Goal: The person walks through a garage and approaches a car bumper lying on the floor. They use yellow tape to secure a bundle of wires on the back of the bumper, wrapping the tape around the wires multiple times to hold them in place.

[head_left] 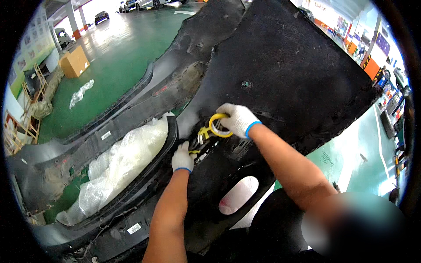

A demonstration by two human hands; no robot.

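Right hand: white knit glove with a blue cuff, fingers curled and closed over the upper right of a yellow tape roll. The roll stands on edge against the black underbody panel, its open ring facing the camera, and it touches the glove on its right side.

Left hand: same kind of glove, fingers bunched together and pressed down on the panel edge. It appears to pinch the lower end of a yellow tape strip; the fingertips are too small in view to confirm the grip.

Governing relation: the strip runs on a diagonal from the left hand, low and to the left, up to the roll, high and to the right. The 2 hands sit at opposite ends of that axis, near each other but apart. The right hand is on the roll; the left hand is the nearer 1 to the strip's free end. Judged from this, any further pull of tape would follow the same diagonal, away from the left hand.

Outward: the panel lies across a black bumper shell, which holds a wad of clear plastic sheeting left of the left hand. An oval cut-out in the panel lies below both hands. Beyond, a green floor with a cardboard box well apart.
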